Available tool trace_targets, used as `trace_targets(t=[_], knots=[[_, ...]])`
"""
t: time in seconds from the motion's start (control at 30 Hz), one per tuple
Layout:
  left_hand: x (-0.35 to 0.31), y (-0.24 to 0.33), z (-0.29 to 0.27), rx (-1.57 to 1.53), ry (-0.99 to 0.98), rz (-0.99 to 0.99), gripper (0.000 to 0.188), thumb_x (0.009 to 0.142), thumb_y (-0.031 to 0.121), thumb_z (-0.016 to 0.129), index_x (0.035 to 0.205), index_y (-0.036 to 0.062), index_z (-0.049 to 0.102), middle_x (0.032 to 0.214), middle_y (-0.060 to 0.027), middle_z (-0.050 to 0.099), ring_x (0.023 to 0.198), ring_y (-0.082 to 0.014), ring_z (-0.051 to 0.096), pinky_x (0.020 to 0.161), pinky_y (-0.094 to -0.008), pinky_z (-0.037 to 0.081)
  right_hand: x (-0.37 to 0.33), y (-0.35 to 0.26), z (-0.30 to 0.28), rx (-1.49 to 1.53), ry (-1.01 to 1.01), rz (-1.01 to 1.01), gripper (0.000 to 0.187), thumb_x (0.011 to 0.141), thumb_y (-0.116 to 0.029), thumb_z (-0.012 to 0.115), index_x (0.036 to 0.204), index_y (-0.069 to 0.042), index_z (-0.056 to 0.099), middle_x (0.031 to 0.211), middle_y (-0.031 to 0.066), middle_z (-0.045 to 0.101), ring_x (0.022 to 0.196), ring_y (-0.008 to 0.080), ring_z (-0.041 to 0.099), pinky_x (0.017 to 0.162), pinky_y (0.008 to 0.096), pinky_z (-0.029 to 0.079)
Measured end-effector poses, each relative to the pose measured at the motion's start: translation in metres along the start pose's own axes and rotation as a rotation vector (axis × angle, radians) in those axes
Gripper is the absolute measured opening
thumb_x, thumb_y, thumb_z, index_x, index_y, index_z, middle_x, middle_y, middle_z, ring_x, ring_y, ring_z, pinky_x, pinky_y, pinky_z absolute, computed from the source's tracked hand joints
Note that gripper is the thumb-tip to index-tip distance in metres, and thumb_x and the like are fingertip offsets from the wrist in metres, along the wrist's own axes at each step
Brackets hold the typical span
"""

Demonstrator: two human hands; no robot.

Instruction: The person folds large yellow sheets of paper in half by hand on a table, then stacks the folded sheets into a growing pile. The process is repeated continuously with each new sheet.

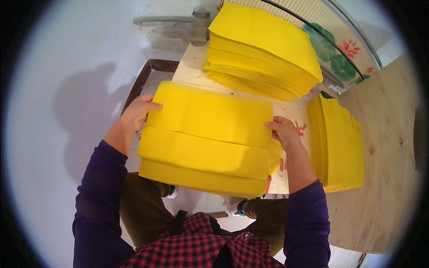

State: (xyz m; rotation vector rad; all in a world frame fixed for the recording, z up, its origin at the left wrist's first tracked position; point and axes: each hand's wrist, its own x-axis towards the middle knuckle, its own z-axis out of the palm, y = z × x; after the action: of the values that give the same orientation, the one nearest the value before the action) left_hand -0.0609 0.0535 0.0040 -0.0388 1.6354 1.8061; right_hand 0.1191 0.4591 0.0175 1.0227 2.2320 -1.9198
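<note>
My left hand point(139, 111) pinches the left edge of a yellow paper-like sheet point(212, 111), thumb on top. On the opposite edge, my right hand point(284, 130) grips the same sheet between thumb and fingers. It spans my two hands above my lap and the near edge of the table. Toward me, more yellow sheets point(201, 145) show in overlapping steps beneath it; whether they are loose or joined is hidden. Just beyond lies a tall stack of yellow sheets point(263, 49), its layers fanned at the front.
Another yellow stack point(342, 145) stands on the right, by a wooden panel point(386, 178). Small red strips point(300, 128) lie on the pale wooden table point(190, 69). A lidded clear jar point(200, 27) stands at the back left corner, near a white wall point(58, 58).
</note>
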Motion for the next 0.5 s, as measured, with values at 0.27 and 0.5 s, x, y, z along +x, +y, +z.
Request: trace_targets(t=[0.27, 0.5], knots=[[0.014, 0.012, -0.003, 0.133, 0.008, -0.074, 0.030, 0.084, 0.001, 0.061, 0.113, -0.0039, 0.060, 0.105, -0.0131, 0.068, 0.091, -0.0235, 0.067, 0.083, -0.0325, 0.051, 0.009, -0.014, -0.005, -0.175, -0.055, 0.028, 0.011, 0.079, -0.013, 0.073, 0.087, -0.009, 0.066, 0.069, -0.0039, 0.057, 0.057, 0.0064, 0.046, 0.047, 0.0219, 0.034], [0.010, 0.005, -0.008, 0.196, -0.002, 0.086, 0.030, 0.081, -0.003, 0.064, 0.111, -0.0029, 0.063, 0.106, -0.0113, 0.069, 0.093, -0.0199, 0.066, 0.086, -0.0314, 0.051, -0.008, -0.016, 0.000, -0.142, 0.021, -0.083, 0.017, 0.079, -0.007, 0.073, 0.095, -0.002, 0.067, 0.074, -0.0015, 0.063, 0.063, 0.0084, 0.056, 0.056, 0.0214, 0.041]])
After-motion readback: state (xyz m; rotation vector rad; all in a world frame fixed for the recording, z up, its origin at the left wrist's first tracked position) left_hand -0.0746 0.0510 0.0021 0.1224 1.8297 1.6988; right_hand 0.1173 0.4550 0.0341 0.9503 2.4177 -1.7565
